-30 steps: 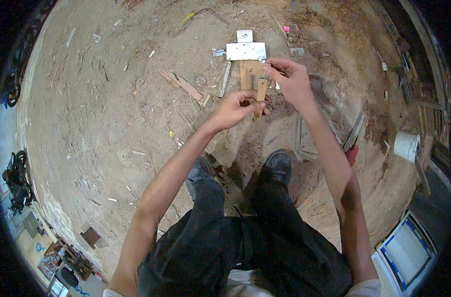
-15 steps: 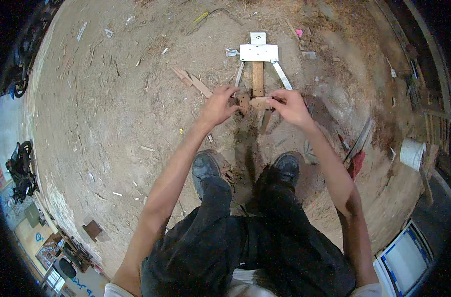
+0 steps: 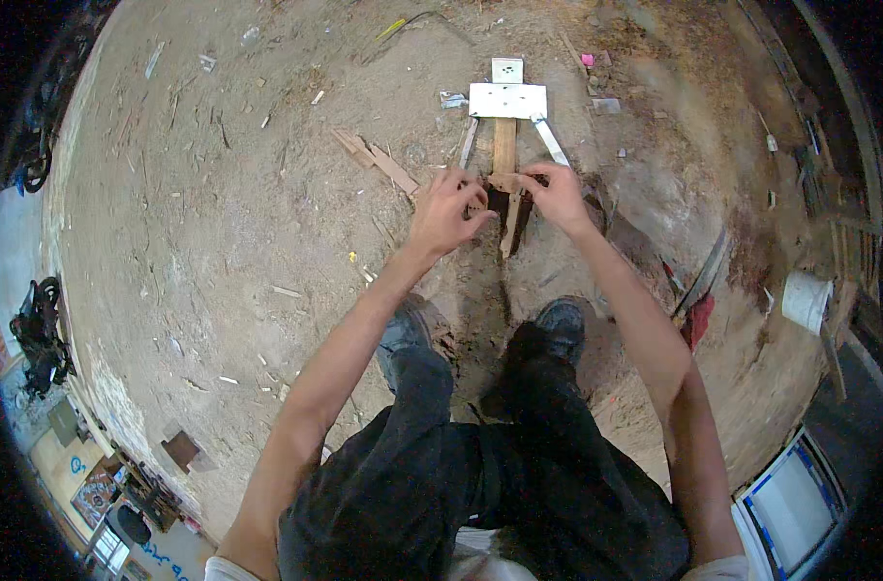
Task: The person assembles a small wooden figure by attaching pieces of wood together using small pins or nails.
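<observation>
Upper centre of frame | right hand (image 3: 561, 199) pinched flat brown wooden piece (image 3: 502, 181), apparently steadying it below white rectangular board (image 3: 500, 103) | left hand (image 3: 443, 215) curled loosely, contents unclear

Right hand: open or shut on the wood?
Shut: the right hand has its fingers closed on a wooden piece.

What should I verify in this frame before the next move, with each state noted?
1. Right hand pinching the wooden crosspiece: ok.
2. Left hand gripping anything: cannot tell.
3. Crosspiece fastened to the central wooden strip: cannot tell.
4. White strips angled down on both sides below the white board: ok.
5. Long blade apart from both hands: ok.
</observation>
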The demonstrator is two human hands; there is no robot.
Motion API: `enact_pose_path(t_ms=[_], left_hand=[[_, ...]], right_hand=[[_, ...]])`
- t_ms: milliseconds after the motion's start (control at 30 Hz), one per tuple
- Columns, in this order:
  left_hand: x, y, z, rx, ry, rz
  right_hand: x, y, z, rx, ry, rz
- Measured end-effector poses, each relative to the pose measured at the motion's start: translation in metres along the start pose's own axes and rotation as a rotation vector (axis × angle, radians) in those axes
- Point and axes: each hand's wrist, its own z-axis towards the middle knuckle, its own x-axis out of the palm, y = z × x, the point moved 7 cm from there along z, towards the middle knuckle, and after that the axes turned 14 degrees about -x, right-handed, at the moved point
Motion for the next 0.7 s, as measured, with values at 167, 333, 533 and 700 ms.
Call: enact_pose_path(t_ms=[167, 333, 533, 700], left_hand=[[0.020, -0.013, -0.012, 0.078, 0.096, 0.057], [0.025, -0.021, -0.014, 0.075, 0.083, 0.060], [0.016, -0.014, -0.010, 0.025, -0.010, 0.002], [0.005, -0.004, 0.001, -0.078, -0.048, -0.062]], right_hand=[[0.002, 0.008, 0.001, 0.073, 0.052, -0.034], [0.004, -0.001, 0.002, 0.069, 0.055, -0.030], [0.003, 0.006, 0.003, 0.027, 0.048, -0.011], [0.001, 0.009, 0.005, -0.008, 0.051, 0.000]])
